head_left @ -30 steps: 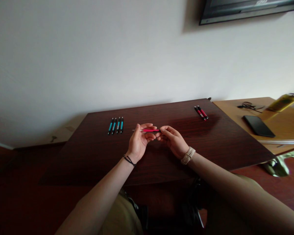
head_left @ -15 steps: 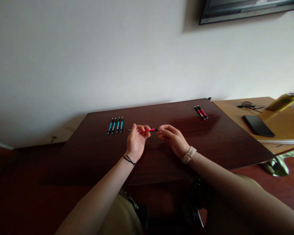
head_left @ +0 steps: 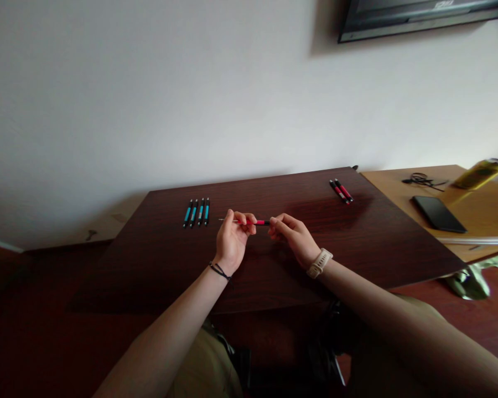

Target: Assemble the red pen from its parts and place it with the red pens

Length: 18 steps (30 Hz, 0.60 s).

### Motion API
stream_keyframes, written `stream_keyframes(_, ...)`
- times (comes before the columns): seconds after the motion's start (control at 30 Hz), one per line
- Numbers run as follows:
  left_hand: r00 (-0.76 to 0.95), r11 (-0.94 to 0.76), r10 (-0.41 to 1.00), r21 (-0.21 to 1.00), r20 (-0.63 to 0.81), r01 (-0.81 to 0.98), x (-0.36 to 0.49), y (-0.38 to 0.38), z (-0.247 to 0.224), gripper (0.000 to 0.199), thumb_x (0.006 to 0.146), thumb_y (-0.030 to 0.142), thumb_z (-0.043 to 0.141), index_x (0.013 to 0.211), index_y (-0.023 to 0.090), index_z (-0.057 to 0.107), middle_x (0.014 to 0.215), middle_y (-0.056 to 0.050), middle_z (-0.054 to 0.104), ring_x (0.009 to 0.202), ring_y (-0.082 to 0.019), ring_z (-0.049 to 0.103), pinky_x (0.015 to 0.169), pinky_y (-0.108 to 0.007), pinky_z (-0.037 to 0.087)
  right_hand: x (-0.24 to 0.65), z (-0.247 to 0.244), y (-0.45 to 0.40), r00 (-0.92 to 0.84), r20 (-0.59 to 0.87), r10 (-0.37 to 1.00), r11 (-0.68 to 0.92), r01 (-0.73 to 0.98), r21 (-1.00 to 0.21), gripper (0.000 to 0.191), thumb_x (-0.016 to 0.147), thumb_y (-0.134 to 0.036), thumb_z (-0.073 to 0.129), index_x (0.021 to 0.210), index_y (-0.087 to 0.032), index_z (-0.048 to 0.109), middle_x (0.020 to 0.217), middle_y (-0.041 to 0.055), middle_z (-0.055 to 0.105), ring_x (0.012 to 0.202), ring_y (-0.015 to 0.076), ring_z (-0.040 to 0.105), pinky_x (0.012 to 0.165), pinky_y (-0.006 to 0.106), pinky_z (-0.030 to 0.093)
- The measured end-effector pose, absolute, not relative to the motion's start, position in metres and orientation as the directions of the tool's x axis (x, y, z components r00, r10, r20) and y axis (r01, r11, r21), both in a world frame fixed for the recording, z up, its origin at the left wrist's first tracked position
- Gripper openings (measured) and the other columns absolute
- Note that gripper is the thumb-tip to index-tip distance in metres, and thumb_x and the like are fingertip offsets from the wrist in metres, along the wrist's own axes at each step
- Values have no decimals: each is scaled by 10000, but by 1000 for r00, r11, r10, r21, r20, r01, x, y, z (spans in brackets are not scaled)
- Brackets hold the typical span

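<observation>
Both hands held one red pen level above the worktop.
Forearms reached in from the lower corners, converging. The left hand, its wrist in a dark cord, was turned palm up, thumb raised, fingers curled around the red pen; a thin pale end poked out past the thumb. The right hand, wearing a light watch, faced it, its fingers narrowed in a pinch at the pen's black end. Beyond, on the dark worktop, four blue-and-black pens lay side by side at left, two red-and-black pens at far right.
</observation>
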State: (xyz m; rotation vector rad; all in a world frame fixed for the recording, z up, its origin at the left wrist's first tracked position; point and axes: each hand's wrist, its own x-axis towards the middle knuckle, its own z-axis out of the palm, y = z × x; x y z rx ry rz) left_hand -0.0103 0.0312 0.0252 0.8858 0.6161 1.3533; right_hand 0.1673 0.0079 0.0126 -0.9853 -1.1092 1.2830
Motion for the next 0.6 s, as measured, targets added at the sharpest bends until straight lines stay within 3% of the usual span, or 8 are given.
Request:
stream_keyframes(0.2,134,-19,985,841,108,-540,-9,29,28,466,1010,565,559,733,190,555,861,-65,684,669,-139,587,683,-289,499,164,13,8,-39,43,998,34,-194,-980,500,893,-678,695,722,-211,640,706,20,619,654,156,552,640,303,450)
stream_keyframes(0.4,127,-27,985,829,118,-559,-9,30,27,454,1010,547,567,735,187,551,848,-63,681,667,-139,595,671,-278,491,165,12,7,-73,20,997,1,-252,-968,386,899,-597,721,865,-218,657,831,25,691,723,162,616,692,302,482)
stream_keyframes(0.6,133,-30,983,831,124,-555,-10,29,28,438,1018,529,555,744,187,562,861,-66,690,669,-140,594,670,-277,482,164,11,8,-69,38,997,19,-250,-968,360,896,-556,727,797,-217,655,796,20,685,708,156,606,689,298,474)
